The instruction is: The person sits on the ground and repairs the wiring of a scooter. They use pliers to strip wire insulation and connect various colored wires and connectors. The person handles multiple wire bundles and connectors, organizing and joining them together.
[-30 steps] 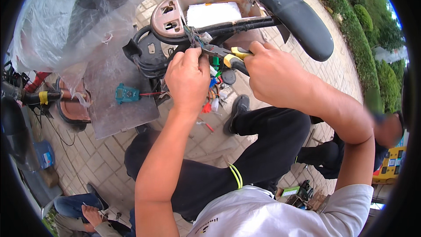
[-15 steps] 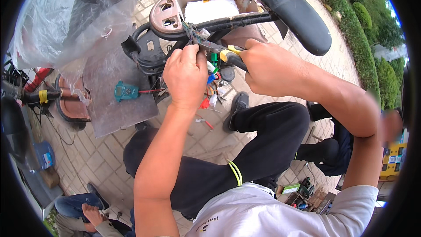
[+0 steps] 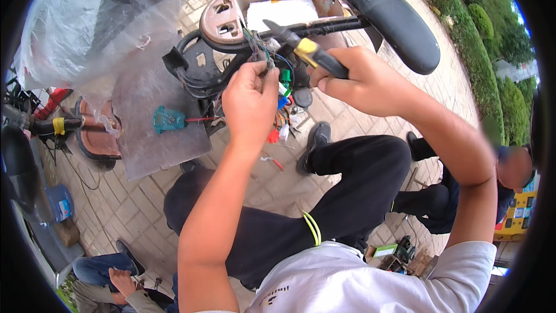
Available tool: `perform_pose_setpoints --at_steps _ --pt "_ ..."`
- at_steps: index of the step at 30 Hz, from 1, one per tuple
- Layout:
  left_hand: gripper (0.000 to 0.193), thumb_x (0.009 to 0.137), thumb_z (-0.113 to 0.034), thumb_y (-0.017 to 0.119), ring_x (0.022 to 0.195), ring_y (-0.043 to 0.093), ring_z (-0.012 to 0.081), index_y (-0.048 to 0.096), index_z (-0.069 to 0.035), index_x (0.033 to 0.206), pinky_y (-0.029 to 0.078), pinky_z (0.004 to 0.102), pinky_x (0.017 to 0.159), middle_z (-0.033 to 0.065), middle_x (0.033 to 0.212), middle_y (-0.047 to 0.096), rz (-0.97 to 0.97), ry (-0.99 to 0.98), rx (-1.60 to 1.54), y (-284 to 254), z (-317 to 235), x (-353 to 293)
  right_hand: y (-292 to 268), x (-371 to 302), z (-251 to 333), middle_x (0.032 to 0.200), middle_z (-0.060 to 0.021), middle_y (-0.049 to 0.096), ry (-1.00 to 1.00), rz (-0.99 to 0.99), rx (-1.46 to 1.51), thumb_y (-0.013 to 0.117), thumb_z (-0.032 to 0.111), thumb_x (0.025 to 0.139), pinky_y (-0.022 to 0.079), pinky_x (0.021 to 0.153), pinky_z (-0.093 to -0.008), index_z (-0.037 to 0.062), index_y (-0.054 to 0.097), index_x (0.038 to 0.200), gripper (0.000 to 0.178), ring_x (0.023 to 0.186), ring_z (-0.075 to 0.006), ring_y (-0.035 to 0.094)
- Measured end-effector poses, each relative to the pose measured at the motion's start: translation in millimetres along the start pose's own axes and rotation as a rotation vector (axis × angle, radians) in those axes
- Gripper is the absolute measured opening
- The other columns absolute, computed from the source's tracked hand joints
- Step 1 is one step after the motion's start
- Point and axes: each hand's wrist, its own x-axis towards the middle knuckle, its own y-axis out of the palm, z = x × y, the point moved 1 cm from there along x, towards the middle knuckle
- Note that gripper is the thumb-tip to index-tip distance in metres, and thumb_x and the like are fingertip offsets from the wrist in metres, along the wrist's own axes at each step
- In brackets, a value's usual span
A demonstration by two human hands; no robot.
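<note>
My left hand (image 3: 250,95) pinches the bundle of thin wires (image 3: 259,52) that hangs out beside the scooter's under-seat tub (image 3: 217,33). In my right hand (image 3: 362,81) is a pair of pliers (image 3: 307,50) with black and yellow handles. Their jaws point up and left, apart from the wires, near the tub's edge. Below my hands hang several coloured connectors, among them a green one (image 3: 285,76) and a red one (image 3: 273,136). The wire ends between my left fingertips are hidden.
A teal multimeter (image 3: 168,119) with a red lead lies on the scooter's flat floorboard (image 3: 156,153). Clear plastic sheeting (image 3: 87,29) covers the front. A black seat (image 3: 385,17) sticks out at the upper right. One person (image 3: 119,281) sits lower left, another (image 3: 437,197) at the right.
The pliers have come away from the wires and swung upward in my right hand, which has shifted slightly right and down. My left hand still pinches the bundle.
</note>
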Motion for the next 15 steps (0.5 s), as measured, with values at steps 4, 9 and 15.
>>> perform_pose_setpoints --at_steps 4,9,15 --pt "0.02 0.091 -0.015 0.07 0.06 0.038 -0.0002 0.065 0.003 0.097 0.033 0.0188 0.053 -0.0085 0.063 0.047 0.048 -0.112 -0.155 -8 -10 5 7 -3 -18 0.093 -0.0071 0.067 -0.081 -0.2 0.228 0.061 0.007 0.086 0.048 0.082 -0.0314 -0.0054 0.068 0.093 0.016 0.088 -0.0129 0.06" --pt "0.027 0.088 -0.006 0.067 0.058 0.031 0.0004 0.06 0.002 0.113 0.028 0.0192 0.053 -0.0109 0.062 0.034 0.028 0.011 -0.076 -19 -13 29 34 19 -40 0.103 -0.015 0.059 -0.309 -0.669 0.054 0.07 0.01 0.081 0.046 0.085 -0.036 -0.0012 0.067 0.1 0.022 0.096 -0.0309 0.059" --pt "0.035 0.085 -0.01 0.071 0.056 0.034 0.0033 0.06 0.002 0.117 0.032 0.0222 0.052 -0.0073 0.06 0.037 0.118 -0.004 -0.046 -19 -14 42 64 69 -32 0.1 -0.0155 0.057 -0.503 -0.933 -0.225 0.079 0.017 0.067 0.048 0.077 -0.0437 0.0022 0.067 0.086 0.027 0.091 -0.0344 0.057"
